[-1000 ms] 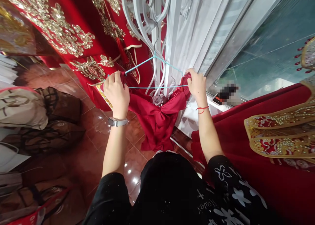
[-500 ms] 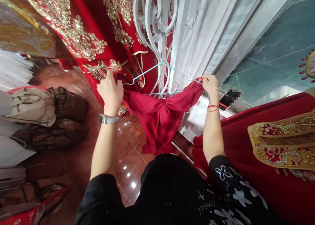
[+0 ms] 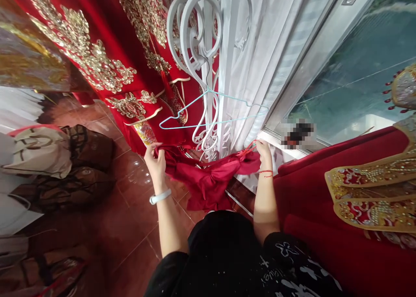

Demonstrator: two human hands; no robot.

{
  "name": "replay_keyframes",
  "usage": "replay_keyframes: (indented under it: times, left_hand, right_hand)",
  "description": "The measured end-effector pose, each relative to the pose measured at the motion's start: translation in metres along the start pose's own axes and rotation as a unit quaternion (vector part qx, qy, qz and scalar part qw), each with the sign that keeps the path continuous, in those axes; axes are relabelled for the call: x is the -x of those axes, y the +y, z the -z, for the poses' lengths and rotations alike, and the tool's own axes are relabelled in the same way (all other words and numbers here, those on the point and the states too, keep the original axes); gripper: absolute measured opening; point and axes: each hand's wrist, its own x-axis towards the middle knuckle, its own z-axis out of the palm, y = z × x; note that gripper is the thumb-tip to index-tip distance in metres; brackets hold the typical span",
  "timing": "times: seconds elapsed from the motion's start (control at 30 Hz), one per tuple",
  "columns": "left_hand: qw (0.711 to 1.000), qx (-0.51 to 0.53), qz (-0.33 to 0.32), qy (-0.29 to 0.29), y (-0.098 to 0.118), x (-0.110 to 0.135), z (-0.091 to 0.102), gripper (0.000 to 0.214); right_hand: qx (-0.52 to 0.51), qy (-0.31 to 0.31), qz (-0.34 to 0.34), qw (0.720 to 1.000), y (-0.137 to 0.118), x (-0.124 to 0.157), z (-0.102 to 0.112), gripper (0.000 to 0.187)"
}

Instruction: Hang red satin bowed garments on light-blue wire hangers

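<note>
A dark red satin dress (image 3: 211,182) with a bow at its front is stretched between my hands, below the hanger. My left hand (image 3: 155,160) pinches its upper left edge. At the other side my right hand (image 3: 262,153) grips the upper right edge, where a thin red strap shows. The light blue wire hanger (image 3: 191,126) hangs bare by its hook from a white scrolled metal stand (image 3: 195,37). A gap separates the dress from the hanger's lower bar.
Red garments with gold sequins (image 3: 97,59) hang at the left. Several bags (image 3: 42,152) lie on the tiled floor (image 3: 130,240). At the right are a window frame (image 3: 292,67) and a red garment with gold embroidery (image 3: 360,201). White curtains (image 3: 260,50) hang behind the stand.
The dress has come off the hanger and moved down toward me, with both hands still holding it. The hanger stays on the stand, now bare.
</note>
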Motion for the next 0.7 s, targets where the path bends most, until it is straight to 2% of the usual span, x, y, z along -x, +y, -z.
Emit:
replay_keyframes:
  times: [0.07,0.17,0.3,0.4,0.6,0.63,0.7]
  left_hand:
    - [1.0,-0.004,-0.001,-0.021,-0.004,0.017,0.001,0.018]
    - [0.999,-0.016,-0.009,-0.038,-0.015,0.03,0.007,0.018]
    - [0.998,-0.067,-0.002,-0.008,-0.032,0.035,0.016,0.021]
    - [0.995,-0.094,-0.006,0.014,-0.035,0.04,0.017,0.022]
    - [0.985,-0.153,-0.033,0.078,-0.022,0.054,0.009,0.018]
    - [0.984,-0.159,-0.036,0.066,-0.021,0.054,0.008,0.017]
    - [0.99,-0.142,-0.02,-0.002,-0.021,0.054,0.008,0.018]
  right_hand:
    - [-0.068,-0.009,-0.021,0.997,0.006,0.008,0.001,0.026]
    - [-0.161,-0.02,-0.026,0.986,0.006,0.02,0.006,0.026]
    - [-0.278,-0.064,0.0,0.959,-0.003,0.034,0.013,0.025]
    - [-0.286,-0.094,0.03,0.953,-0.015,0.041,0.018,0.022]
    - [-0.327,-0.079,0.065,0.939,-0.037,0.05,0.035,0.031]
    - [-0.34,-0.062,0.07,0.936,-0.041,0.052,0.037,0.036]
    - [-0.348,-0.014,0.081,0.934,-0.05,0.055,0.039,0.042]
